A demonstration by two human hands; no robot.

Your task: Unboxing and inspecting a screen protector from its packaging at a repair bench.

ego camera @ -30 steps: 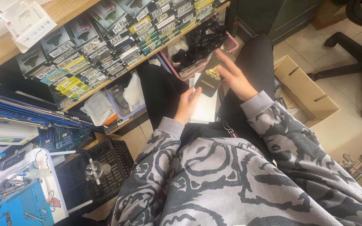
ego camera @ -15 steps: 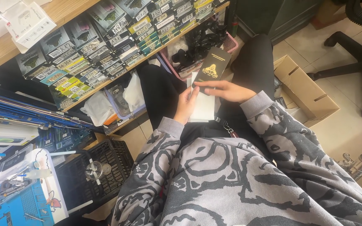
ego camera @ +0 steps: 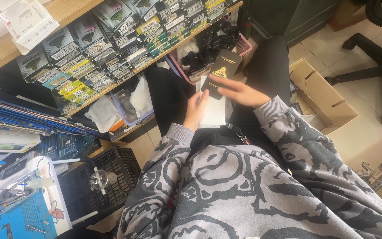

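Since half a second ago, the right hand (ego camera: 239, 92) has slid off the lower edge of the black sleeve (ego camera: 220, 73) toward the right, its fingers now stretched flat across the sleeve's near end. Seated over the lap, the person pinches a white card (ego camera: 213, 106) with the left hand (ego camera: 196, 110), thumb and fingers closed on its left edge. The sleeve lies on top of the card, held above the knees, near the pink basket (ego camera: 244, 44) of black parts. Its long axis runs from near-left to far-right, with the gold emblem end pointing away toward the shelf of boxes (ego camera: 111, 48). Keeping the card steady and the sleeve's edges square to it would probably serve best, with light pressure to avoid bending either.
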